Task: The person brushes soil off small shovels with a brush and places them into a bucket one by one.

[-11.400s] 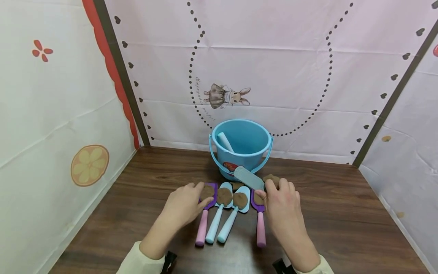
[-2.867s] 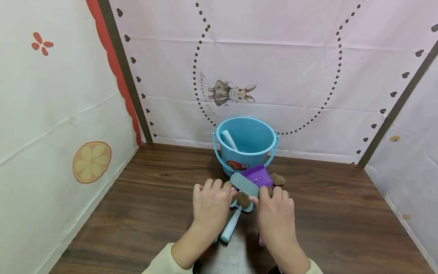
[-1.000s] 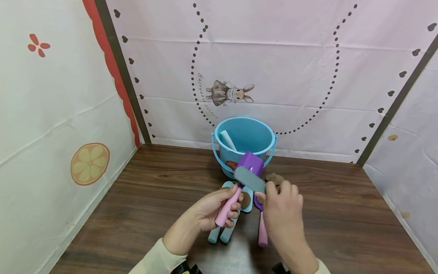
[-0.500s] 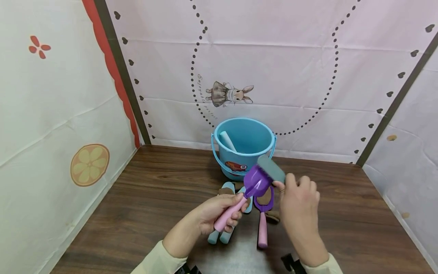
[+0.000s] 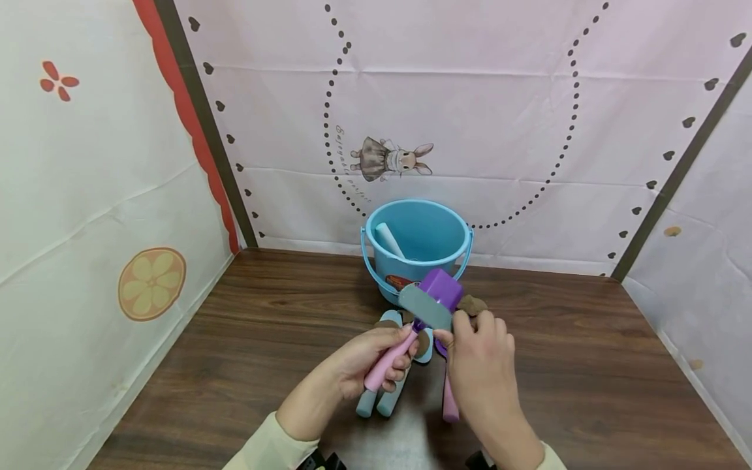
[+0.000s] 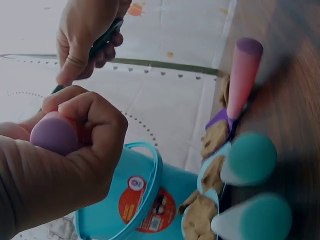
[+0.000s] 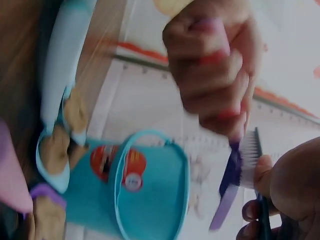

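My left hand (image 5: 358,365) grips the pink handle of a toy shovel with a purple blade (image 5: 443,287), raised in front of the bucket. Fingers of my right hand (image 5: 484,369) hold a brush (image 5: 424,307) with a grey-green back. In the right wrist view the pale bristles (image 7: 248,160) lie against the shovel near its neck. Beneath the hands, two light-blue shovels (image 5: 390,398) lie side by side on the table, brown sand-like lumps (image 6: 200,217) on their blades. Another pink-handled purple shovel (image 5: 450,399) lies to their right, partly hidden by my right hand.
Behind the hands stands a blue bucket (image 5: 384,264) with a red label, its handle hanging down in front. A pale-blue handle (image 5: 389,240) leans inside it. One brown lump (image 5: 472,305) sits on the wooden table (image 5: 282,307) right of the bucket. Printed cloth walls enclose three sides.
Since the earliest frame, my left hand has lifted the leftmost pink-handled shovel off the table. In the last half second the shovel turned over and the brush moved left, from blade to neck.
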Demonstrator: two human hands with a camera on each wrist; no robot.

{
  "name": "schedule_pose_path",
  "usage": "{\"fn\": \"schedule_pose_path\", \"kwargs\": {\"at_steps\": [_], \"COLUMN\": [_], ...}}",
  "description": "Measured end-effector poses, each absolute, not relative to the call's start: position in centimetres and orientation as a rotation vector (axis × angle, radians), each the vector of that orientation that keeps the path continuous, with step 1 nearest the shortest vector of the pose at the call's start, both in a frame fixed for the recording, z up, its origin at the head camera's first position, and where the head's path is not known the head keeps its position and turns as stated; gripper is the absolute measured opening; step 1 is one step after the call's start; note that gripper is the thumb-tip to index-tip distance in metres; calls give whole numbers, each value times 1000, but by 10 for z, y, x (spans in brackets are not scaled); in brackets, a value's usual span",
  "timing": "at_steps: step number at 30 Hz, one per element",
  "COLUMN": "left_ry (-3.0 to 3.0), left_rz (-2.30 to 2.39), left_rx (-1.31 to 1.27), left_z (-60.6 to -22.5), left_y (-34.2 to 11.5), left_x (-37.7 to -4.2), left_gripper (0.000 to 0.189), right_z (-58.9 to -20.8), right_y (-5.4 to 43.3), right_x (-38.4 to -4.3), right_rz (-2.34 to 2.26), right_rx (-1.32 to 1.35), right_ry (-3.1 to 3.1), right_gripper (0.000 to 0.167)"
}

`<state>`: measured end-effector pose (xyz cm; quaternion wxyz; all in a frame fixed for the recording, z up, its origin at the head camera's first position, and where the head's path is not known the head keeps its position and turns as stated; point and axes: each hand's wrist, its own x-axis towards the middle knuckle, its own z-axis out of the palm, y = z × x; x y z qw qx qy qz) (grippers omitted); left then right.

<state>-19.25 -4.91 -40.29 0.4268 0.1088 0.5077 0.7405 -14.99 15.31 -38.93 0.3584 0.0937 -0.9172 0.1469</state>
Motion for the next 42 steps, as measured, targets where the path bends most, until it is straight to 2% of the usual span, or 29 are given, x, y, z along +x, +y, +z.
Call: {"fn": "schedule_pose_path", "kwargs": {"at_steps": [4,10,20,30,38,42], "left_ry": [1312,1315,1275,1286,1299,1305], "left_rz": [1812,1801,1843,1817,1854,1843], "left_rx": [304,314,301,349,319,313], "left_z": [-402,-402,-401,-404,-403,-403], "left_y": [-49,-50,-51,-51,-51,-51], "left_x": [-191,-190,-194,-195,-194,-193], "left_gripper": [35,36,36,39,37,36], "right_z": [-386,-381,-386,-382,-383,-386], "right_y": [176,194,149,192,152,152], "right_x": [-161,-166,-147,-166,-144,-146], "right_rz": [431,464,430,507,433,427], "right_rx": [110,27,346,26,335,292], "right_ry": [-2377,-2345,-2423,-2416,-2446,-2453], "right_gripper": [37,35,35,35,36,35]}}
